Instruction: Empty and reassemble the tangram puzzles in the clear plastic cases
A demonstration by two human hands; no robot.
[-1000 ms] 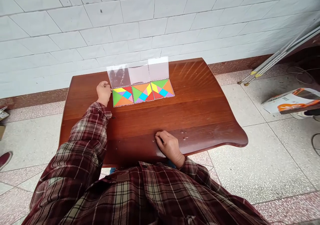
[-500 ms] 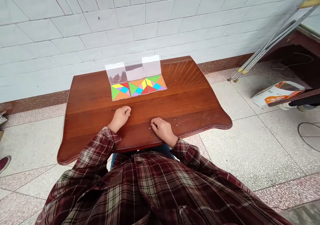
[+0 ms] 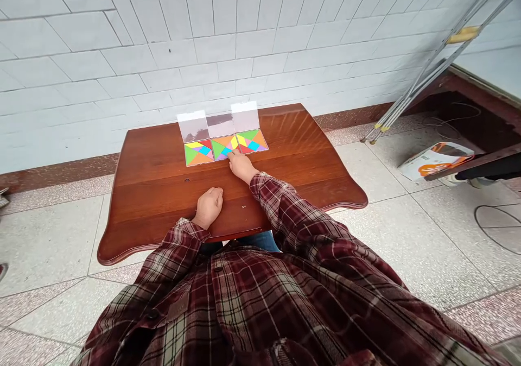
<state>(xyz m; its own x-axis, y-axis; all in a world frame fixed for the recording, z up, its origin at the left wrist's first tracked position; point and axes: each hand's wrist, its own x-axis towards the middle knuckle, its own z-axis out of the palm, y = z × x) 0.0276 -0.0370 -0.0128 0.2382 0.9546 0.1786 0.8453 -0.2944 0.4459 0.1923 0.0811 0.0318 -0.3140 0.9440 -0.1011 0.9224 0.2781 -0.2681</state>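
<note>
Three open cases of coloured tangram pieces stand in a row at the back of the brown wooden table (image 3: 150, 165): the left case (image 3: 198, 153), the middle case (image 3: 220, 145) and the right case (image 3: 253, 141). Their clear lids are raised toward the wall. My right hand (image 3: 243, 166) reaches over the front edge of the middle case, its fingertips on or just above the pieces there; whether it grips one is too small to tell. Nearer the table's front edge my left hand (image 3: 209, 205) rests on the wood, curled closed, with nothing visible in it.
A white tiled wall (image 3: 220, 56) runs behind the table. At the right, metal crutches (image 3: 423, 73) lean by a dark shelf, with a white and orange bag (image 3: 435, 159) beneath them.
My right hand has moved forward from the table's front area to the middle case. My left hand has shifted slightly toward the front edge. The camera view has tilted up a little.
</note>
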